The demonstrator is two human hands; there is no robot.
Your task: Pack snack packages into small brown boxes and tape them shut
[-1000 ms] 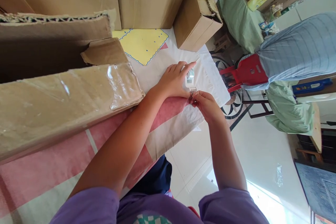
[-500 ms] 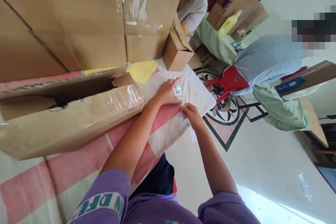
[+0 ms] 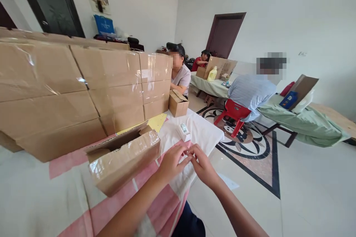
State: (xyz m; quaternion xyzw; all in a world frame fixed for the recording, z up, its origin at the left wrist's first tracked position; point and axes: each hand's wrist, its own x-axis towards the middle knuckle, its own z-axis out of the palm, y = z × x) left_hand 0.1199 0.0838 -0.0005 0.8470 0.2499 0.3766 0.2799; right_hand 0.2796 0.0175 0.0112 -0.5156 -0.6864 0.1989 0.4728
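Observation:
My left hand point(image 3: 171, 161) and my right hand point(image 3: 202, 164) meet at the near edge of the table, fingertips pinched together on something too small to make out. Both hover over the white and pink cloth point(image 3: 200, 131). A small white device point(image 3: 183, 132) lies on the cloth just beyond my hands, untouched. An open long cardboard box point(image 3: 125, 159) lies to the left of my left hand.
Stacked taped cartons point(image 3: 91, 89) fill the table's left and back. A small brown box point(image 3: 178, 103) and a yellow sheet point(image 3: 157, 121) sit at the far end. Other people sit at green-covered tables point(image 3: 300, 122) beyond; one on a red chair point(image 3: 233, 113).
The view has swung up from the table to the room. My left hand has let go of the white device and drawn back to meet my right hand near the table edge.

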